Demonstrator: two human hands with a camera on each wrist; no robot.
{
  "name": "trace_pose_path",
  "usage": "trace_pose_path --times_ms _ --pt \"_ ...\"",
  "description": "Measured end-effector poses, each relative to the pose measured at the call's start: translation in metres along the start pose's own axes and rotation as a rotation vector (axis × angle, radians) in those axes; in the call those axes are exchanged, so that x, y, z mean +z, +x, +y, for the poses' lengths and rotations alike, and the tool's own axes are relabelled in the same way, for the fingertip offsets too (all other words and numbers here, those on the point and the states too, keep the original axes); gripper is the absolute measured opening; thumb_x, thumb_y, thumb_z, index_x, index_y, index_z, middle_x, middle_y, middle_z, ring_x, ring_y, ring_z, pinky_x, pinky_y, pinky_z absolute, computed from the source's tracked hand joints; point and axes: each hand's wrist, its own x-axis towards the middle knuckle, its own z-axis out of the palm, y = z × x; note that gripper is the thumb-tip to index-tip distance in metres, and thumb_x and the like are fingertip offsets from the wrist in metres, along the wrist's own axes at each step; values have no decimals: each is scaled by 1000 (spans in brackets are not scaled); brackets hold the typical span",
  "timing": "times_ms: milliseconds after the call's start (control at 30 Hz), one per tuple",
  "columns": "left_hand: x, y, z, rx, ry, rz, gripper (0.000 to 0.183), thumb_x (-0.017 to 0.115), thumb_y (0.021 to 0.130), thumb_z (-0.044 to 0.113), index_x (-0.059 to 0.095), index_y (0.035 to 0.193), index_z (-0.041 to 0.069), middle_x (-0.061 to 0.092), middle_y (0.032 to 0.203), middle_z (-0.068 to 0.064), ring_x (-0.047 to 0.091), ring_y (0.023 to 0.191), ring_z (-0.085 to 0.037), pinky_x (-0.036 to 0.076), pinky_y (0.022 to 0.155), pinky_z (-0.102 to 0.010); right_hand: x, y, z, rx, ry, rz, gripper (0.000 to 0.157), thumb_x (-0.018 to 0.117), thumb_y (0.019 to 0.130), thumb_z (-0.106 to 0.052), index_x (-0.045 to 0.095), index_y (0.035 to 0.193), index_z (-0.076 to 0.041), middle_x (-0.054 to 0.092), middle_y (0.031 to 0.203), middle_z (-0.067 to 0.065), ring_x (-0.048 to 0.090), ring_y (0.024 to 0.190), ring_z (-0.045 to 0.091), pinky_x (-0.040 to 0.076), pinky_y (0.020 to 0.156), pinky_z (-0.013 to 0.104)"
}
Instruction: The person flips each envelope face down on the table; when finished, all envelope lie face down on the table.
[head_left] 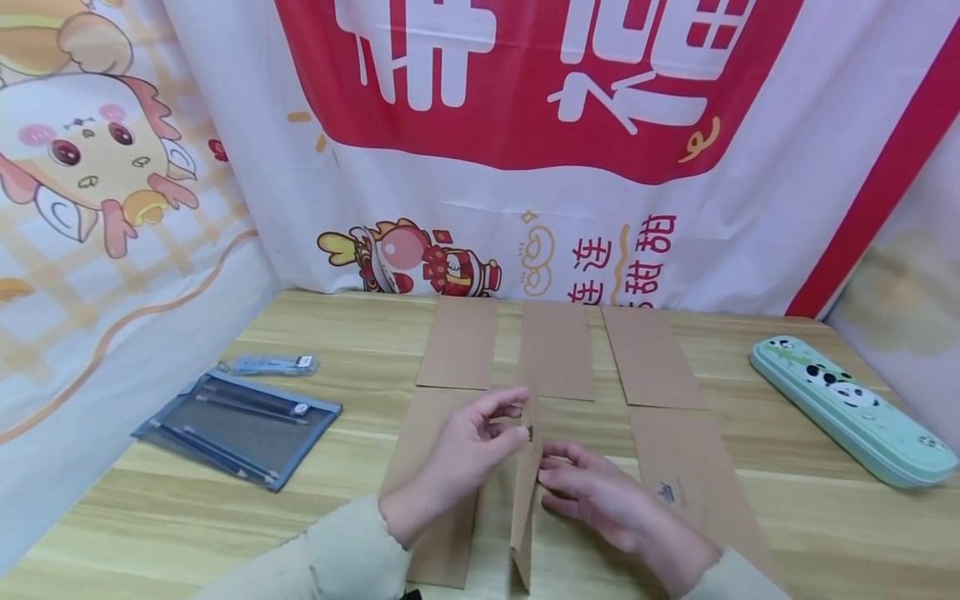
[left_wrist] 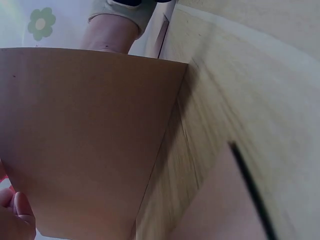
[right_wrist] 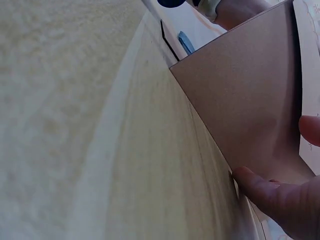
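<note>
A thin brown kraft-paper booklet stands on its edge on the table, between my two hands. At its upper far end, my left hand holds it with the thumb and bent fingers. My right hand grips it low on the right side. In the right wrist view, the right thumb lies at its bottom edge and a fingertip touches a lighter printed part. The left wrist view shows its broad plain face, with left fingertips at the border.
Flat brown pieces lie to the left, more at the back, and a printed one at right. A zip pouch with pencils and a small clear case lie left. A green panda pencil case lies right.
</note>
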Motion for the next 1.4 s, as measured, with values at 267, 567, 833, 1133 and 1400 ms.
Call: trace_pose_path --times_ms 267,567,833,1133,1400 --pt "11 5 0 48 1 -23 43 61 81 -3 53 124 -6 54 116 -23 52 105 -34 49 84 -20 -4 -15 -8 -45 -22 109 68 56 89 -16 19 140 9 39 136 29 56 109 23 45 97 41" --pt "9 4 -1 69 19 -18 42 62 82 -1 54 123 -4 55 115 -23 53 102 -31 49 83 -22 27 -29 -40 -198 -189 277 65 59 88 -14 26 141 5 47 115 19 59 90 19 54 80 31" --pt "7 5 -5 30 14 -50 37 56 89 4 54 125 1 56 107 -21 54 89 -17 49 74 -20 47 -12 -38 -183 -268 321 84 73 76 -16 25 145 -6 45 111 15 53 74 14 52 63 23" --pt "6 1 -9 14 -32 -54 36 43 93 -1 51 128 1 54 103 -25 55 81 -15 50 75 -23 49 -9 -32 -188 -245 248 89 71 77 -9 16 148 -8 49 84 7 50 58 10 49 52 21" --pt "7 0 -12 18 -87 -73 41 41 91 -5 46 132 0 52 109 -28 55 91 -19 51 83 -27 48 -7 -31 -171 -116 183 93 66 77 -3 8 149 -10 45 67 -1 44 43 7 44 38 19"
